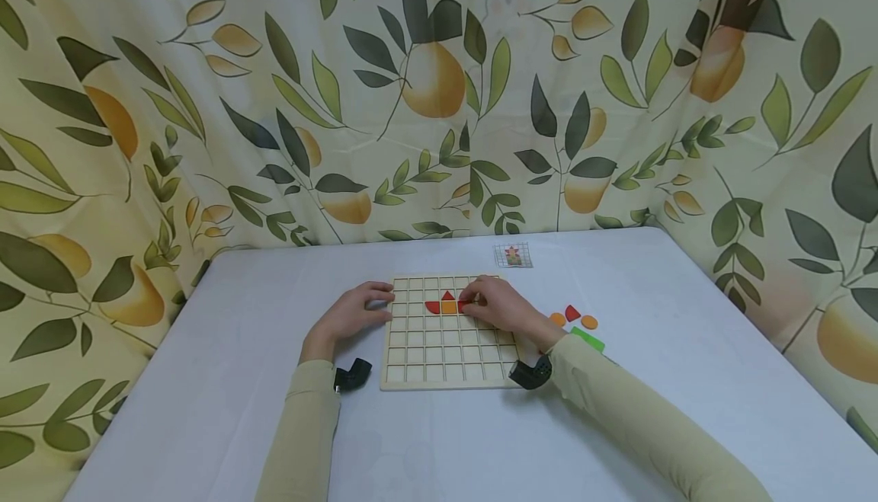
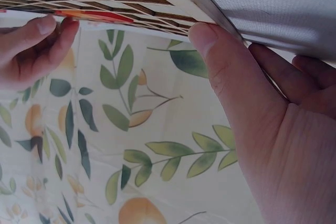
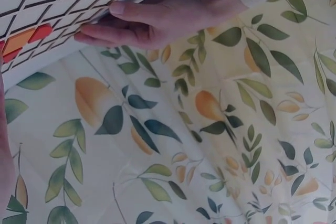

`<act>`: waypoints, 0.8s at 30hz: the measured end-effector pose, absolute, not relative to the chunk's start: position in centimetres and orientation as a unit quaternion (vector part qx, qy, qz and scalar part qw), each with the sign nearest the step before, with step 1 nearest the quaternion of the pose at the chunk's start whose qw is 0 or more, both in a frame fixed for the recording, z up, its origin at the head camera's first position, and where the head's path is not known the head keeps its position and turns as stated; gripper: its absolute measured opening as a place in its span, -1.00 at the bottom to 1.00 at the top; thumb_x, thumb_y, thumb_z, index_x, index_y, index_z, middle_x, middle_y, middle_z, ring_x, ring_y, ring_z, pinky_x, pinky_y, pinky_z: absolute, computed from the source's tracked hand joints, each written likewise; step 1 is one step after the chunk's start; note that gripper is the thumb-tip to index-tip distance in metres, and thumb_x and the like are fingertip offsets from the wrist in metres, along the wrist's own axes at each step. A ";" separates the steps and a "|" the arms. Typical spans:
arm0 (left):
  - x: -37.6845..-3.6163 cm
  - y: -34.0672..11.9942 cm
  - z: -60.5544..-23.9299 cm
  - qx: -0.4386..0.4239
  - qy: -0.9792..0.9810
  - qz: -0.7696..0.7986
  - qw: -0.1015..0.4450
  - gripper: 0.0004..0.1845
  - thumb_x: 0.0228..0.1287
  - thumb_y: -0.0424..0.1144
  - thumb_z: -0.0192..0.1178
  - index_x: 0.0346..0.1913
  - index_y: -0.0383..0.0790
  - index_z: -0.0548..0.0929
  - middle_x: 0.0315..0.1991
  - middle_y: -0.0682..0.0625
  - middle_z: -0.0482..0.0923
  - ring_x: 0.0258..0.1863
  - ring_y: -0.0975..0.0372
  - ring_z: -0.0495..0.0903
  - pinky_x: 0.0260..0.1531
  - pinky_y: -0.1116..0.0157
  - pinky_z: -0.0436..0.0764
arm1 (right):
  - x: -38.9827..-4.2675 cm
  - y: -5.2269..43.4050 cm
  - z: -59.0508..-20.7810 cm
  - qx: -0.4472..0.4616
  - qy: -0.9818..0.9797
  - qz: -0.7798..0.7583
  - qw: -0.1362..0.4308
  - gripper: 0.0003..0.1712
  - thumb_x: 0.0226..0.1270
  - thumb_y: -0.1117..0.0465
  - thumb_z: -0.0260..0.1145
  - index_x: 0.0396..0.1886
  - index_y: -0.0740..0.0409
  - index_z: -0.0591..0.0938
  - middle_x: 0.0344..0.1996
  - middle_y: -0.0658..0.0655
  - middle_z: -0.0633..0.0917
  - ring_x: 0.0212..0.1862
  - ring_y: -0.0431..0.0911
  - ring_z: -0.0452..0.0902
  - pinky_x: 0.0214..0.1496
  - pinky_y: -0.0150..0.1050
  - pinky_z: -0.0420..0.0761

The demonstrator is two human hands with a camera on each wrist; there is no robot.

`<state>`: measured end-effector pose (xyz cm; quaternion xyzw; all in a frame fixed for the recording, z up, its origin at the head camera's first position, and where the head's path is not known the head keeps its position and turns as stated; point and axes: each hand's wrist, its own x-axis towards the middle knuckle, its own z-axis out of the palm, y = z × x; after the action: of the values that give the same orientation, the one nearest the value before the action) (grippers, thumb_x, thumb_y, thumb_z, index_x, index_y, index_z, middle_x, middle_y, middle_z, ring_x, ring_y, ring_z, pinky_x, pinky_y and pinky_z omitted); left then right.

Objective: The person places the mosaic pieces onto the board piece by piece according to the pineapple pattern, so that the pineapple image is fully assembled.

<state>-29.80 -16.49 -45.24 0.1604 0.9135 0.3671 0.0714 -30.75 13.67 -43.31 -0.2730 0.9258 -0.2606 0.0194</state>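
One wooden grid board (image 1: 446, 350) lying at the centre of the frame on a white table (image 1: 240, 380). Four coloured tiles sitting in its upper rows: a red triangle (image 1: 448, 295) above, and below it a row of red quarter (image 1: 432, 307), orange square (image 1: 449, 307) and a red piece (image 1: 463, 306), the last partly hidden under fingers.

Left hand (image 1: 353, 313) resting at the board's left edge, fingers relaxed and flat, thumb touching the rim; holding nothing.

Right hand (image 1: 499, 305) lying over the board's upper right, fingertips curled onto the red piece, pressing or pinching it; exact grip not clear.

Four loose pieces lying right of the board, just beyond the right wrist: two orange rounds (image 1: 589, 322), one red triangle (image 1: 572, 313), one green tile (image 1: 588, 338).

One small pattern card (image 1: 513, 255) lying above the board, near the table's far edge.

Two black wrist cameras (image 1: 530, 373) showing at lower centre.

Leaf-and-pear curtain (image 1: 439, 91) filling the upper frame.
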 end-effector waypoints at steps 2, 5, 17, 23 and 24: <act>-29.9 -16.4 -45.2 0.161 0.913 0.368 0.073 -0.55 0.15 -0.09 0.25 0.13 -0.08 0.55 0.27 0.17 0.32 0.35 0.17 0.17 0.34 0.09 0.17 | -30.6 14.0 -43.2 -0.259 0.926 -0.273 0.024 -0.77 0.20 0.14 0.30 -0.15 0.07 0.66 -0.28 -0.06 0.62 -0.23 -0.18 0.45 -0.17 -0.29 0.50; -29.9 -16.4 -45.2 0.161 0.912 0.370 0.075 -0.54 0.14 -0.09 0.26 0.12 -0.10 0.56 0.26 0.15 0.33 0.35 0.16 0.18 0.34 0.10 0.17 | -30.5 15.0 -43.1 -0.238 0.928 -0.285 0.022 -0.73 0.21 0.12 0.29 -0.10 0.08 0.65 -0.26 -0.05 0.61 -0.27 -0.17 0.43 -0.24 -0.32 0.48; -29.6 -16.4 -45.1 0.166 0.911 0.370 0.071 -0.55 0.16 -0.09 0.24 0.14 -0.08 0.54 0.28 0.16 0.32 0.36 0.16 0.17 0.34 0.08 0.17 | -29.4 22.7 -41.3 -0.136 0.948 -0.288 0.024 -0.63 0.24 0.05 0.25 -0.01 0.11 0.61 -0.18 0.08 0.60 -0.24 -0.06 0.41 -0.39 -0.33 0.51; -29.7 -16.4 -45.2 0.160 0.911 0.373 0.073 -0.55 0.16 -0.08 0.24 0.13 -0.07 0.54 0.27 0.19 0.32 0.36 0.18 0.16 0.34 0.09 0.16 | -28.8 27.5 -41.5 -0.108 0.956 -0.267 0.052 -0.61 0.26 0.08 0.24 0.02 0.17 0.58 -0.18 0.14 0.60 -0.24 -0.05 0.45 -0.35 -0.35 0.55; -29.7 -16.4 -45.2 0.159 0.911 0.374 0.073 -0.55 0.16 -0.08 0.24 0.13 -0.06 0.55 0.26 0.19 0.32 0.36 0.18 0.16 0.34 0.09 0.16 | -28.7 28.2 -41.5 -0.108 0.958 -0.261 0.054 -0.61 0.25 0.09 0.24 0.02 0.18 0.58 -0.18 0.15 0.61 -0.24 -0.05 0.46 -0.33 -0.34 0.55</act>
<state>-29.68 -16.38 -45.23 0.1591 0.9108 0.3738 0.0732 -28.71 28.16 -41.50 -0.1084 0.9578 -0.2609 0.0537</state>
